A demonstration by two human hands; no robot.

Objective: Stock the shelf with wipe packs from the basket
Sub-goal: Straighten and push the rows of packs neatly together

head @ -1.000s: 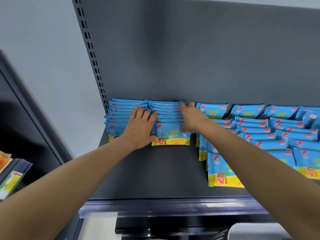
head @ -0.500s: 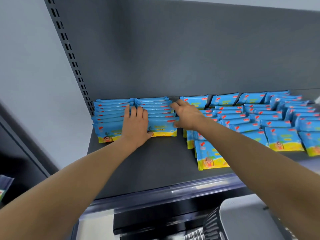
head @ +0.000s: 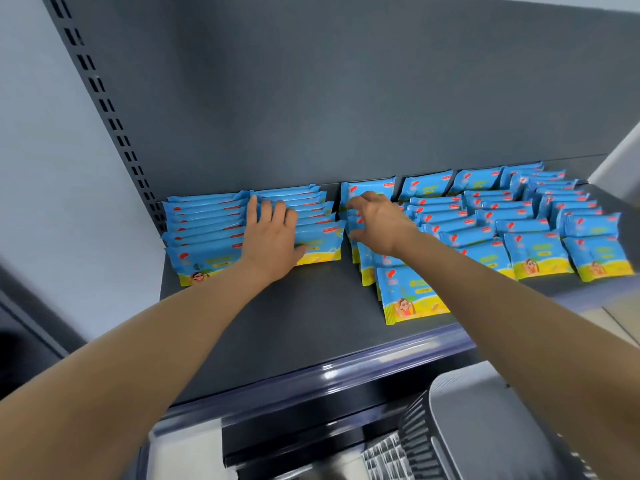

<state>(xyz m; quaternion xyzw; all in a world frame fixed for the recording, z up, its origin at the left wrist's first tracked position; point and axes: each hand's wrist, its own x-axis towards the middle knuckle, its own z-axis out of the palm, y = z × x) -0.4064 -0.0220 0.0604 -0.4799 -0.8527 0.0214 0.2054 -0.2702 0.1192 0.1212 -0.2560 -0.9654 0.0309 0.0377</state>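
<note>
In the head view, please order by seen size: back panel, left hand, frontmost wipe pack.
Largest: back panel. Then left hand and frontmost wipe pack; these look alike, so I do not rank them.

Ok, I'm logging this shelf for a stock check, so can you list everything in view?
wipe packs: too many to count, blue with yellow bottoms, overlapping rows running front to back across the shelf
shelf: one, dark grey, under the packs
back panel: one, dark grey, behind the rows
slotted upright: one, dark grey, left edge of the panel
price strip: one, clear, along the shelf's front edge
basket: one, grey, slatted side, below the shelf at lower right
wall: one, pale grey, far left
left hand: one, flat across the two leftmost rows
right hand: one, fingers curled on packs in the third row
</note>
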